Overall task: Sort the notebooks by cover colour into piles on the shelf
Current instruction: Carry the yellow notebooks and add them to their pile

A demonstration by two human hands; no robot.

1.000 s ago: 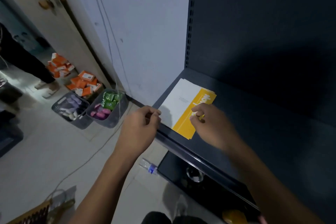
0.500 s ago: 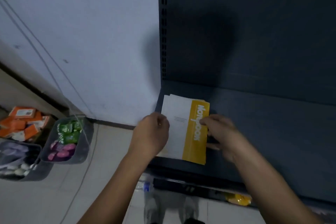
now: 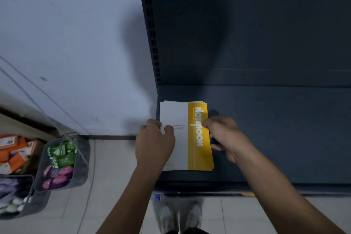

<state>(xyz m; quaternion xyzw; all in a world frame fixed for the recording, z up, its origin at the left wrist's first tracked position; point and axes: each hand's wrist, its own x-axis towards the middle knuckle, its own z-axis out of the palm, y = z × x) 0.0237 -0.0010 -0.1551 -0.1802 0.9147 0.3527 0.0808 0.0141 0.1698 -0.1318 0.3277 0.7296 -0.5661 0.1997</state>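
A pile of yellow-and-white notebooks [image 3: 190, 119] lies flat at the left end of the dark shelf [image 3: 275, 129]. The top cover has a white half and a yellow band with white lettering. My left hand [image 3: 154, 140] grips the pile's left edge, thumb on the white cover. My right hand [image 3: 225, 135] presses against the right edge, fingertips curled at the yellow band. Both hands hold the pile between them. How many notebooks are in the pile is hidden.
A white wall [image 3: 76, 53] borders the shelf on the left, with cables running down it. On the floor at left stand grey baskets [image 3: 62, 163] of green and pink packets and orange boxes [image 3: 13, 150]. My shoes [image 3: 178, 214] show below the shelf's front edge.
The view has swung right and squared up with the shelf. The pile now lies straight along the shelf's left end, with both hands closed in on its two side edges.
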